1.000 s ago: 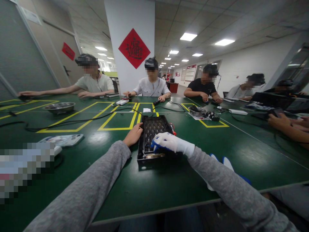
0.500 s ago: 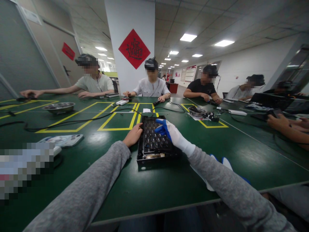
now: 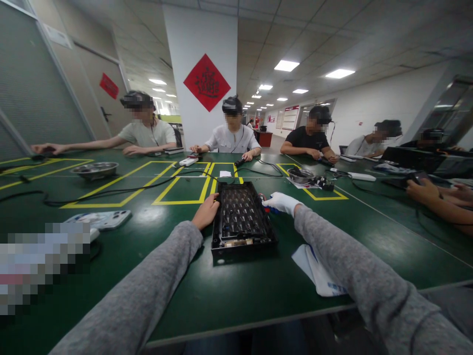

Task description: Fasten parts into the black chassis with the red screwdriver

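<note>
A shallow black plastic case point(image 3: 244, 212) lies on the green table in front of me, its inside filled with rows of dark, shiny shapes and a pale strip point(image 3: 238, 243) along the near end. My left hand point(image 3: 207, 211), bare, grips the case's left edge, thumb towards the rim. To the right of the case, my right hand point(image 3: 283, 202) wears a white glove with blue fingers. Its fingers are closed beside a small thing with red on it point(image 3: 266, 209), mostly hidden by the glove and the case. A loose white glove point(image 3: 318, 271) lies below my right forearm.
A phone point(image 3: 107, 219) and a blurred-out item are at the left. Metal bowls point(image 3: 95, 170) point(image 3: 301, 175), cables point(image 3: 111, 192), white power strips point(image 3: 362, 176) and yellow tape outlines point(image 3: 177, 202) spread across the table. Several people wearing headsets sit opposite and at the right.
My right hand has moved from over the case to its right side, down at the table, and its fingers have closed. My left hand stays on the case's left edge.
</note>
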Motion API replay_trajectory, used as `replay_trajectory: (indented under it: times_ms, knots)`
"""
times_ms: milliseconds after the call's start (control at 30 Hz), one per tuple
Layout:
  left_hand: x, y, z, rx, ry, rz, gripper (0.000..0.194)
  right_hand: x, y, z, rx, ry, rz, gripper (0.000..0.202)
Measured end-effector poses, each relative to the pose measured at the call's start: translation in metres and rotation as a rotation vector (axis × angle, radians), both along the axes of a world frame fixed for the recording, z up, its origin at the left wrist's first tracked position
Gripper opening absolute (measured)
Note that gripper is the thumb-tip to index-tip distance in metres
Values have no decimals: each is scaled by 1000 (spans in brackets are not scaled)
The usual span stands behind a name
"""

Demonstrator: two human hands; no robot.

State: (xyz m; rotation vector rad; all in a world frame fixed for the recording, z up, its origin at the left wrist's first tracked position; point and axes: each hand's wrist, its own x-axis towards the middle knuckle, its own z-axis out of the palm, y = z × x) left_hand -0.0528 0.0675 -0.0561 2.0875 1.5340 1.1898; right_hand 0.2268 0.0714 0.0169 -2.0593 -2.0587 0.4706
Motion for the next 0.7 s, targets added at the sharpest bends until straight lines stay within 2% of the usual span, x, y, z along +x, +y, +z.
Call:
replay_trajectory:
  times_ms: [167,300,367,467,567,633,700]
  knots:
    - [0,-1,0,-3,-1,4,45,3,11,-5,-34,42,-24,37]
    - [0,-3,1,-6,-6,1,45,8,12,-6,75,142,-66,32]
    - [1,-3,2,-14,-7,3,45,13,14,2,155,237,-83,30]
    - [4,-2,2,-21,-15,-1,45,17,18,25,292,425,-115,34]
    - [9,0,2,-20,-16,-6,44,10,13,40,400,722,-119,35]
    - [10,1,3,-7,-5,-1,44,-4,2,36,366,1298,-64,25]
    - [11,-1,4,10,15,16,44,-20,-11,23,256,1561,13,19]
